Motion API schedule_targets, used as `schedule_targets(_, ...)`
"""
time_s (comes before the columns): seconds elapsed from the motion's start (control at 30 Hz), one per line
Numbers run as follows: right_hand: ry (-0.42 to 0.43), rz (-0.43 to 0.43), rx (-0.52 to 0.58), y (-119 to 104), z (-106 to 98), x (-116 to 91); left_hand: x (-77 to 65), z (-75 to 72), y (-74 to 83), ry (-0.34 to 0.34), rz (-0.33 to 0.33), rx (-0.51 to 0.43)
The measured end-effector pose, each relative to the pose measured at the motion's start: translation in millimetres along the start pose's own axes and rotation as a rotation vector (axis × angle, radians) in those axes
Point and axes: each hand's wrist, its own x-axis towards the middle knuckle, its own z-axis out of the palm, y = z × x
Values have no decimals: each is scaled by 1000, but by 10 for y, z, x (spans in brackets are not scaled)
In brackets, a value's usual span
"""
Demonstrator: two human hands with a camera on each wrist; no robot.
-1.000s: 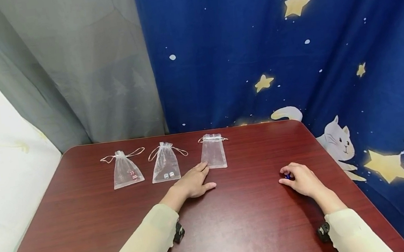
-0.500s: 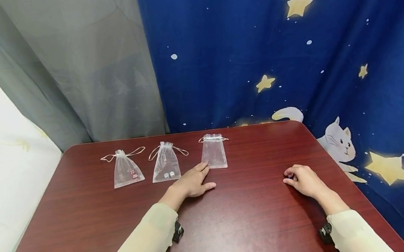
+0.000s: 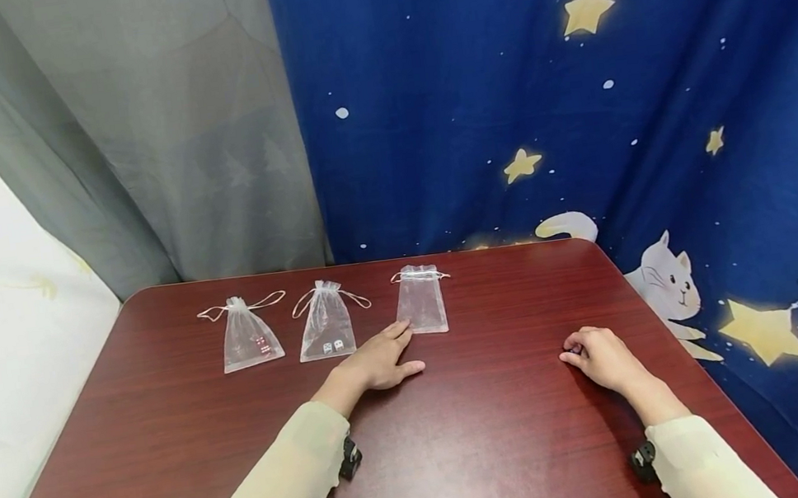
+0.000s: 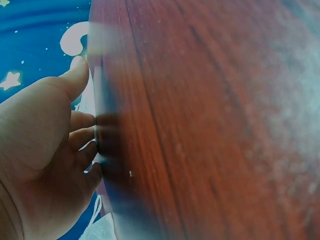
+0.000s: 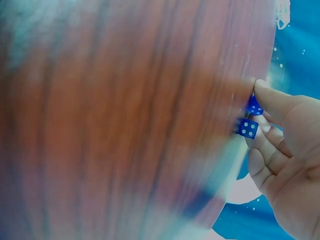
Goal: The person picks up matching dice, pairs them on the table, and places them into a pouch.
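The right hand (image 3: 603, 358) at four o'clock has curled further round the blue dice (image 5: 248, 128), apparently gripping them; the outstretched left hand (image 3: 379, 363) at seven touches a bag (image 3: 423, 304).

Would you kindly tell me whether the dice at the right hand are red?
No, the right wrist view shows two blue dice with white pips at the right hand.

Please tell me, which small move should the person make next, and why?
Perhaps the left hand should draw the flat bag nearer: the hand lies at its near corner, no dice show inside, and the right hand holds two blue dice.
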Motion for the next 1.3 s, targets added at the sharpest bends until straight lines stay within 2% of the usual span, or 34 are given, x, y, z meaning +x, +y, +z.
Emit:
schedule_targets(0.33, 0, -57, 29, -136, 29, 100, 1, -17, -6, -8, 3, 1)
schedule_targets(0.53, 21, -124, 78, -356, 40, 221, -12, -54, 21, -21, 3, -8)
schedule_targets(0.63, 25, -160, 83, -514, 39, 304, -22, -70, 29, -17, 5, -21)
schedule_targets(0.93, -61, -248, 113, -1117, 73, 503, -28, -37, 0, -9, 14, -36)
schedule_targets(1.13, -128, -356, 146, -1538, 194, 560, -49, -32, 8, -2, 5, -34)
schedule_targets(1.3, -150, -435, 145, -1870, 320, 572, -45, -36, 21, 0, -3, -27)
